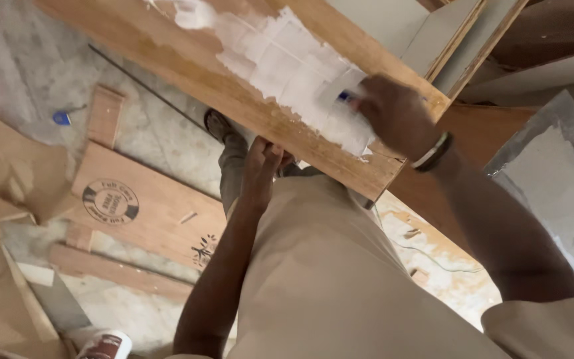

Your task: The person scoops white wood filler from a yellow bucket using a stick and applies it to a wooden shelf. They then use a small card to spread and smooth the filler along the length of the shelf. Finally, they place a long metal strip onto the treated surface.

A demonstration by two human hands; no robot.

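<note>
Pressing a small blue-handled spreader [345,98] flat against the wooden board [187,73], the right hand [393,113] has its fingers closed around the tool at the board's near end, on the patch of white filler [287,66]. The board's long axis runs from that end up and away to the left. The left hand [264,166] sits under the board's lower edge, just beside the filler patch, fingers curled against the wood. Below the board, plywood offcuts [141,206] lie on the floor.
</note>
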